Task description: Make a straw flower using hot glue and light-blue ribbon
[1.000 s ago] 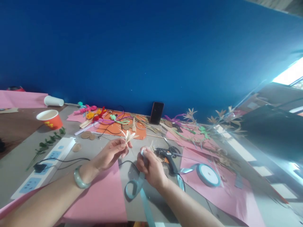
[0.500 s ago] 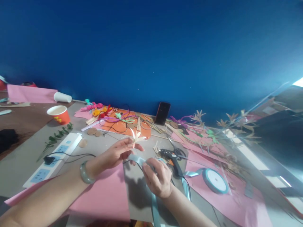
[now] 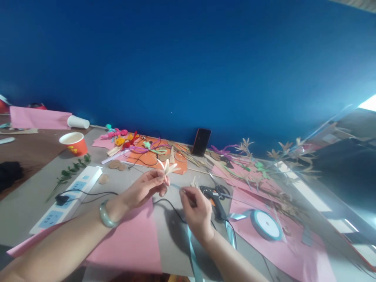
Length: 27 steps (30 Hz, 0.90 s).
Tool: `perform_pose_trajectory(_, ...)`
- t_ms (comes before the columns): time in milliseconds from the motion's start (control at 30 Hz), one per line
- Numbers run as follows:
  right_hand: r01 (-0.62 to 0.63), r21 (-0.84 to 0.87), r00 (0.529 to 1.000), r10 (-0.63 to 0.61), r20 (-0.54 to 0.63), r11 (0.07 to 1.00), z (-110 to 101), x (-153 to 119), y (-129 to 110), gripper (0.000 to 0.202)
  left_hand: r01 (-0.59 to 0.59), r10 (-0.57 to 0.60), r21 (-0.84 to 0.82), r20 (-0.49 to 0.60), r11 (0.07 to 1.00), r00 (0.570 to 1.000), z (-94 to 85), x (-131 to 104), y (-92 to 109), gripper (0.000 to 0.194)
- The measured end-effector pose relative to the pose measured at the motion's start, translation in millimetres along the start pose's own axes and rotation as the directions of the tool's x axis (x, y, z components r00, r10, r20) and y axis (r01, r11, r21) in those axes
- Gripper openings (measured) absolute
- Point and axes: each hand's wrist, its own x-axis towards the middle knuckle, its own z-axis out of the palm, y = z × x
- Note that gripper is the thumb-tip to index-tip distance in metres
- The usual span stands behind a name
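Observation:
My left hand (image 3: pixel 149 184), with a pale green bangle (image 3: pixel 107 214) at the wrist, is closed in a pinch around the base of a cream-coloured craft flower (image 3: pixel 168 167) with narrow pointed petals. To its right, my right hand (image 3: pixel 196 209) is closed on a light blue ribbon (image 3: pixel 192 250), which hangs down below that hand towards the table's front edge. A thin strip, seen nearly edge-on, spans the gap between the two hands. Beyond my right hand lies a black and orange glue gun (image 3: pixel 216 199). The ribbon's spool (image 3: pixel 266 224) rests on pink paper at the right.
On the left are a white power strip (image 3: pixel 66 199), a green leafy sprig (image 3: pixel 72 172) and a red paper cup (image 3: pixel 73 143). A phone (image 3: pixel 201 141) leans against the blue wall. Scissors (image 3: pixel 220 188) lie behind the glue gun. Dried flower stems (image 3: pixel 245 147) stretch along the right.
The ribbon between my hands has turned from broad side to nearly edge-on. My right hand has shifted slightly, its fingers now tightly pinched. The flower stays in my left hand.

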Motion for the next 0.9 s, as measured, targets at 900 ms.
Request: perform_pose_trajectory(900,-0.638,0.535,0.746,0.616,0.254,0.554,5,22,-24,0.024,0.162,-0.161,0.166,-0.019,0.973,0.987,2.5,0,-15,0.03)
